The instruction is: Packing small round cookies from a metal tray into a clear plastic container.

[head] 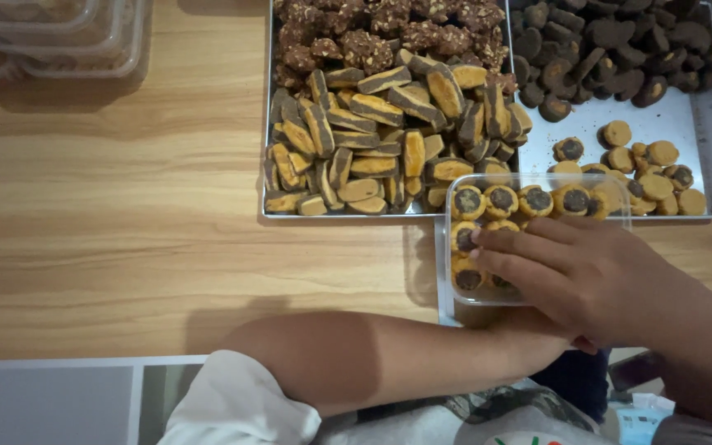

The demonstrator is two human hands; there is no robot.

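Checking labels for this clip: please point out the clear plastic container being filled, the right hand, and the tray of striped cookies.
clear plastic container point(537, 180): head view, on its far rim.
right hand point(587, 276): head view, on the back of the hand.
tray of striped cookies point(348, 216): head view, on its near metal edge.

Warm, even indoor light falls on the bench point(125, 206). The metal tray point(706, 124) at far right shows pale glare. Soft shadows lie beside the trays and under the near forearm point(356, 354). Slight overall softness; near edge blurred.
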